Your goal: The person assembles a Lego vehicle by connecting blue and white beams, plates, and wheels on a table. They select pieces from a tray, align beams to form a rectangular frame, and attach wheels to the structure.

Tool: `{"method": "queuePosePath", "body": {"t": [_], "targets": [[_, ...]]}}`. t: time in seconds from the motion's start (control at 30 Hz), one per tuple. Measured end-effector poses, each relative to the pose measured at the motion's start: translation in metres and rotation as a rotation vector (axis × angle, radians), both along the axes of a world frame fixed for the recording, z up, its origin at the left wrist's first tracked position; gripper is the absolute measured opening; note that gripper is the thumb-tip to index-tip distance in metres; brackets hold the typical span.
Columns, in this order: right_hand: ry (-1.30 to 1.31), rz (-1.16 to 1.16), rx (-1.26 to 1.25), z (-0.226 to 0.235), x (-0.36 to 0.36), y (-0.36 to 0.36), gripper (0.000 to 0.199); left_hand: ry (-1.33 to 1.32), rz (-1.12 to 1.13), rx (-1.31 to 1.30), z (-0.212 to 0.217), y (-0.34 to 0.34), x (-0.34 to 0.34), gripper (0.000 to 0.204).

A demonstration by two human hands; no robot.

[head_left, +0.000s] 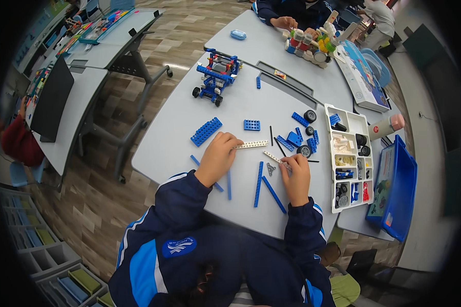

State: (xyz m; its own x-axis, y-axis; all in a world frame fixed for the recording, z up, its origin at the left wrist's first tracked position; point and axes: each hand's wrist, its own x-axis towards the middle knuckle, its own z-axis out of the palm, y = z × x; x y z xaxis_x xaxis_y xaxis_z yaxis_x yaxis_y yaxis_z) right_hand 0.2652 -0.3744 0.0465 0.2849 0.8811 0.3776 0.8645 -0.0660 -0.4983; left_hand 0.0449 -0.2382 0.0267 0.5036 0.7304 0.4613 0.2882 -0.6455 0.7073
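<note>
Between the fingertips of my left hand (pixel 218 157) is one end of a white building beam with holes (pixel 253 145). My right hand (pixel 296 176) pinches a second white beam (pixel 274 157), which slants toward the first; the two are apart. Just left of my right hand lies a grey triangular piece (pixel 271 169). Nearer to me rest two long blue beams (pixel 258 185), and more blue beams (pixel 229 185) lie beside my left wrist. Thin black axles (pixel 272 136) lie beyond the white beams. Blue bricks (pixel 251 125) sit farther off.
A blue wheeled model (pixel 216 75) stands at the far left. Black wheels (pixel 310 116) and blue pieces lie right of centre. A white sorting tray (pixel 335 202), a blue bin (pixel 406 194) and a bottle (pixel 386 126) stand at right. Opposite, another person's hands touch a colourful brick model (pixel 308 46).
</note>
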Motion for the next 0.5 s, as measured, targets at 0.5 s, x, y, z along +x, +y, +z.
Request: {"method": "queuePosePath", "body": {"t": [0.5], "targets": [[0.157,0.062,-0.040,0.011,-0.028,0.017,0.013,-0.089,0.042,-0.121,-0.001,-0.005,-0.014,0.020]]}}
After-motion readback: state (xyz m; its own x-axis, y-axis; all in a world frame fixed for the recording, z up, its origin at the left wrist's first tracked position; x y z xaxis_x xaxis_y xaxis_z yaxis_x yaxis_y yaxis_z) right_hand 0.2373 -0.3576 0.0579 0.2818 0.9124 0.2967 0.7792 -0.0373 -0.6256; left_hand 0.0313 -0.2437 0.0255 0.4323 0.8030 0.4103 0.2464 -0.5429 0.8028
